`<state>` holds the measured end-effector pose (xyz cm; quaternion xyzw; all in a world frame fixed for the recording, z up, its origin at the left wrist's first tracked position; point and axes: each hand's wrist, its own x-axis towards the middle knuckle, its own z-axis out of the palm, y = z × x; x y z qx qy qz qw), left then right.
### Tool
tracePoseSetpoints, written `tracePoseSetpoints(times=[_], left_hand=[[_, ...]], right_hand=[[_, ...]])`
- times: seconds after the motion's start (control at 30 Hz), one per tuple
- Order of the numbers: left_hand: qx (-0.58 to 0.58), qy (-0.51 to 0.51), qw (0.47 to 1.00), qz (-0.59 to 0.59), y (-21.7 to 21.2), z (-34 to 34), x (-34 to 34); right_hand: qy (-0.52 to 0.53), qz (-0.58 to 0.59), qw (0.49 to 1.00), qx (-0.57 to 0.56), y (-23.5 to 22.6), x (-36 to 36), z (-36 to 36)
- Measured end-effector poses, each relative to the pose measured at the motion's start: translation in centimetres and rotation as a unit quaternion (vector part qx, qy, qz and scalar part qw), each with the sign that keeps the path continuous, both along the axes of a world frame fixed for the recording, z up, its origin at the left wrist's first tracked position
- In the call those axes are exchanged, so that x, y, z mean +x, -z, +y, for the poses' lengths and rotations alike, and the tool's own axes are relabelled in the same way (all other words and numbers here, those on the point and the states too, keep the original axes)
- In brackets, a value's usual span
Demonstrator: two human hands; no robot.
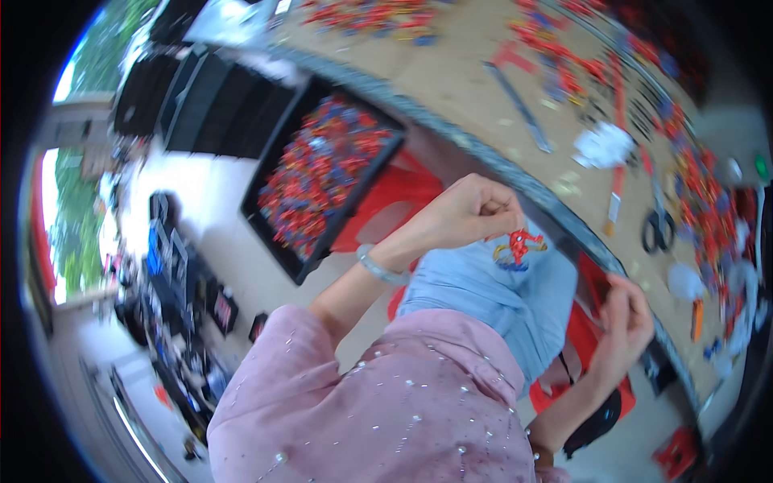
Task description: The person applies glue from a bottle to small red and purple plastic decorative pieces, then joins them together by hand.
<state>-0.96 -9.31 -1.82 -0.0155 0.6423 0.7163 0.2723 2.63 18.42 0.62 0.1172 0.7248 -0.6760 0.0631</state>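
Note:
Above my lap, the thumb and fingers of my left hand are pinched together. Just below its fingertips hangs a small red toy figure with yellow and blue parts. Whatever links the figure to the fingers is too small to make out. Off to the right, near the table edge, my right hand is raised with its fingers loosely bent and apart. I see nothing between them, though they are a little blurred.
Beside me on the left, a black tray holds many red and blue small pieces. The brown worktable carries piles of red pieces, black-handled scissors, a long metal tool, a brush and crumpled white material. Red stools stand below.

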Motion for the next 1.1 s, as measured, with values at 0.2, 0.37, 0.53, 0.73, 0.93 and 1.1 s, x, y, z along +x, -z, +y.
tracePoseSetpoints(times=[0.2, 0.37, 0.53, 0.73, 0.93, 1.1], left_hand=[[-0.480, -0.361, 0.773, 0.203, 3.3, -12.8, 4.4], [-0.535, -0.528, 0.632, 0.188, 8.0, -22.6, 6.1], [-0.544, -0.550, 0.593, 0.223, 11.3, -27.3, 1.5], [-0.593, -0.446, 0.651, 0.161, 14.3, -25.4, 0.2], [-0.540, -0.522, 0.571, 0.331, 4.6, -21.2, -3.0], [-0.396, -0.363, 0.709, 0.457, -4.4, -14.6, -12.7]], right_hand=[[-0.036, 0.005, 0.999, 0.034, 0.9, 0.1, -1.6], [-0.075, -0.009, 0.997, 0.028, 0.8, -1.2, -3.7], [-0.067, -0.008, 0.997, 0.040, -0.1, -1.3, -4.6], [-0.049, -0.040, 0.998, 0.015, 0.9, -0.2, -3.8], [-0.078, -0.041, 0.996, -0.006, 1.1, -0.6, -3.5], [-0.131, -0.027, 0.990, -0.038, 1.5, -1.0, -4.6]])
